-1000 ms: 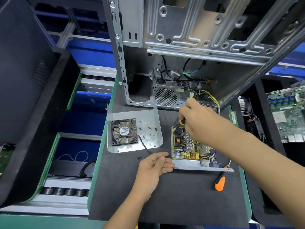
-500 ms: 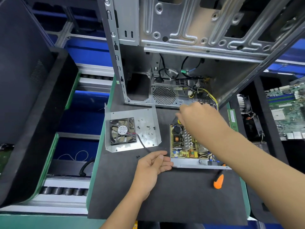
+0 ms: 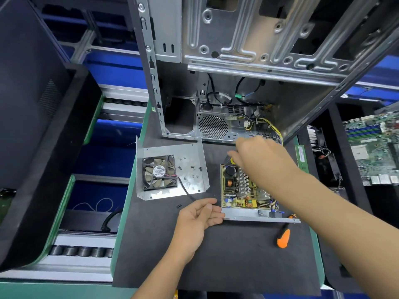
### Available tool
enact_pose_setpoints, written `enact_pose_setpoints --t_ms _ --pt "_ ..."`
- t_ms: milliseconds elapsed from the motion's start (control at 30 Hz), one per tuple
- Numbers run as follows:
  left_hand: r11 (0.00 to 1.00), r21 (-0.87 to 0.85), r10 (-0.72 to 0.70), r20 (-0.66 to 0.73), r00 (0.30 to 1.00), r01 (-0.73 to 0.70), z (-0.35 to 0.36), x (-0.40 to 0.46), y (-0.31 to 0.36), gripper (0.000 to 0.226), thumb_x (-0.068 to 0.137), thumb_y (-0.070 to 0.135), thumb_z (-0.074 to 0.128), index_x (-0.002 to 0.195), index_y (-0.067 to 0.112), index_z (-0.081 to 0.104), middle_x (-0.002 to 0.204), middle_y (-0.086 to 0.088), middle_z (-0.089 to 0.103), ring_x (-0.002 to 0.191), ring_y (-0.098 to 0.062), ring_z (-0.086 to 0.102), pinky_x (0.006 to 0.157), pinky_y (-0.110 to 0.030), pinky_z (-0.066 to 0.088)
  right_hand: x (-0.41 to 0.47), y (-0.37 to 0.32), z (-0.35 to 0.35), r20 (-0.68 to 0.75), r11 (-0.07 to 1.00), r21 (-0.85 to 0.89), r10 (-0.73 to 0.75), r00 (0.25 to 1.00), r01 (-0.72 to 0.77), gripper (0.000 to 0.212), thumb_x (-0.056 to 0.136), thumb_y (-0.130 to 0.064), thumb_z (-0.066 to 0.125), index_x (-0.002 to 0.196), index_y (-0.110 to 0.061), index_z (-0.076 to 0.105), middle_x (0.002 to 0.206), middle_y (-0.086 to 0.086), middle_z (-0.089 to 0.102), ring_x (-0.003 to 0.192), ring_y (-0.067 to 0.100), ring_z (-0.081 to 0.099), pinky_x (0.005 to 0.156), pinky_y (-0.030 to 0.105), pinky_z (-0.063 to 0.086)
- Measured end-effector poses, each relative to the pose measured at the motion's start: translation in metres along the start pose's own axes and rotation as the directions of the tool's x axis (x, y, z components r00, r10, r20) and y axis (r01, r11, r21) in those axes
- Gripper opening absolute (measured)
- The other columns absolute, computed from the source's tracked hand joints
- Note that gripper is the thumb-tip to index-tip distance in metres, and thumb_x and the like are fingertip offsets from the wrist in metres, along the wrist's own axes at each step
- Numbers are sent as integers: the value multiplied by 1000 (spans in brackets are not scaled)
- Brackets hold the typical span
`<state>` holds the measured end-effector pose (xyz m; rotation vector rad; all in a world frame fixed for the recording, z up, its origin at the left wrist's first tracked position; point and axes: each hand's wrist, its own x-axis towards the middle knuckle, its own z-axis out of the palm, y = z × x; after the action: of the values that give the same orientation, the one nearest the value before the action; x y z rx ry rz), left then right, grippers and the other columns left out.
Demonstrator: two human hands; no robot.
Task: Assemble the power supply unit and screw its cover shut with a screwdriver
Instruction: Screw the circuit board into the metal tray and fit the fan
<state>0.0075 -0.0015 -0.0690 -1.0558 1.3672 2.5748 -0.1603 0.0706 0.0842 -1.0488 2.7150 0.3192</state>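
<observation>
Power supply (image 3: pixel 244 190): open tray, circuit board bare, near the bench's (image 3: pixel 226 255) right edge; cover (image 3: pixel 194 152) with fan and loose screws (image 3: pixel 189 169) beside it, unfitted, so closing and screwing remain. Left hand (image 3: pixel 199 216) relaxed, fingertips touching the tray's front corner; right hand (image 3: pixel 257 157) grasping a small yellow-tipped item over the board; orange screwdriver (image 3: pixel 283 238) idle in front

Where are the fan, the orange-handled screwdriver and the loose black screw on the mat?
fan (image 3: pixel 159 172): head view, on its hub label.
orange-handled screwdriver (image 3: pixel 283 238): head view, on the orange grip.
loose black screw (image 3: pixel 178 205): head view, on its head.
</observation>
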Motion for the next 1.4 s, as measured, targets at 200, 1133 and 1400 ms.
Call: enact_pose_setpoints --t_ms 200,1133,1400 --pt "999 30 16 -1 1000 -16 0 -1 0 20 103 3 51 112 6 68 94 -17 76 91 -28 74 77 -26 58 -8 8 3 7 987 151 -61 998 59 19 94 -6 56 109 -17 53 107 4 39 81 29 58 74 45 53" --pt "931 -357 -80 -8 997 72 11 -13 33 24 76 4 69 100 0 71 95 -22 74 85 -27 75 70 -26 60 -94 46 70 68 158 975 444 894 -153 17 94 -32 65 78 -30 69 54 1 63 50 20 58 49 16 46" --pt "949 -308 -70 10 998 69 15 -15 38 15 77 9 69 84 10 81 86 -13 75 77 -18 74 68 -23 59 -110 46 85 115 57 987 409 905 -152 17 94 -32 64 78 -29 69 58 6 65 45 14 50 48 18 43"
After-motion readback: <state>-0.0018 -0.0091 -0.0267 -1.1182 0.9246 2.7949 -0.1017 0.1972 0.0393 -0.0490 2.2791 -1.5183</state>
